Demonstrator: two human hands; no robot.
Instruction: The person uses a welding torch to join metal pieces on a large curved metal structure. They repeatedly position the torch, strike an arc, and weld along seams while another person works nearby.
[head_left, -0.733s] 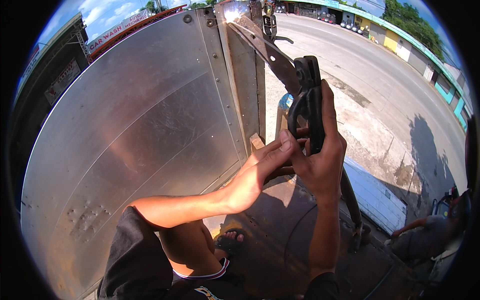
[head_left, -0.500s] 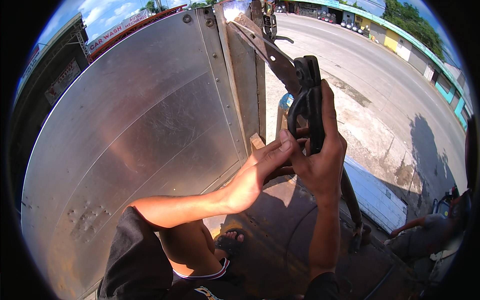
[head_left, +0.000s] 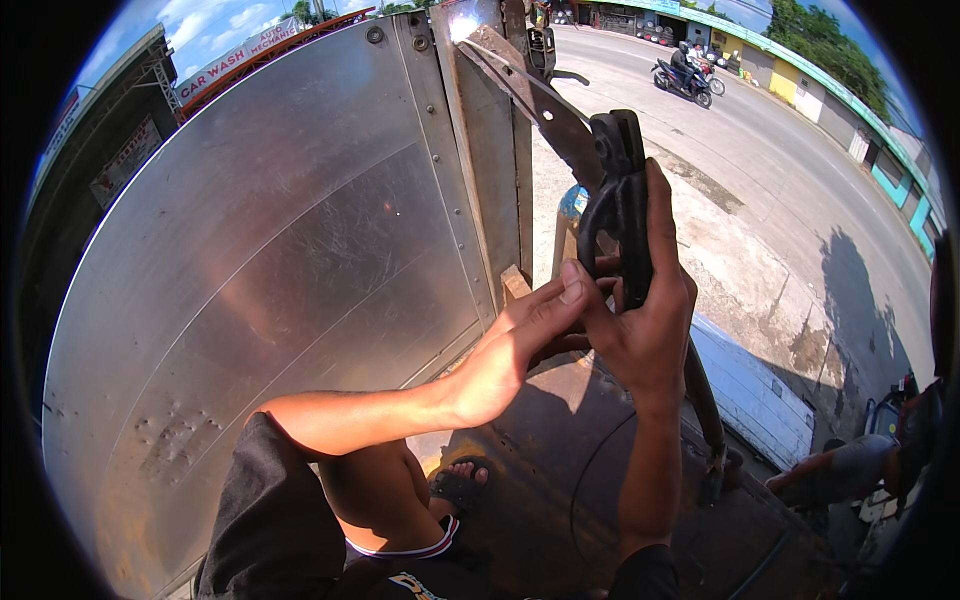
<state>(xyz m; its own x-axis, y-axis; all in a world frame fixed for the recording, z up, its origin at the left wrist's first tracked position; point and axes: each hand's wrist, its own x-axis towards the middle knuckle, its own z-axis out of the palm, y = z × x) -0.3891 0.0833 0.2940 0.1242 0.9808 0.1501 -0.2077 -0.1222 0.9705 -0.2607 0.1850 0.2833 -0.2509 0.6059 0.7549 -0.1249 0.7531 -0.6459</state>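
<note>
My right hand [head_left: 652, 325] is wrapped round the black handle of a welding electrode holder [head_left: 622, 185], its index finger stretched up along the side. My left hand [head_left: 500, 360] closes on the holder's lower part from the left, thumb up against the right hand; its other fingertips are partly hidden. A thin welding rod [head_left: 505, 68] slants up and left toward a bright arc [head_left: 463, 27] at the top of a steel post [head_left: 478, 150]. Behind it, a rusty flat bar [head_left: 567, 130] slopes from the post down to the holder. Where the rod meets the holder is hard to see.
A large riveted sheet-metal panel [head_left: 270, 240] stands at left. My sandalled foot [head_left: 462, 478] rests on a rusty metal floor [head_left: 530, 470] with a thin cable on it. Another person [head_left: 850, 470] is at lower right. Beyond lies a road [head_left: 770, 130] with motorcycles [head_left: 683, 80].
Motorcycles have come into view on the road. The person at lower right has shifted. Sparks show against the panel, while my hands and the holder have barely moved.
</note>
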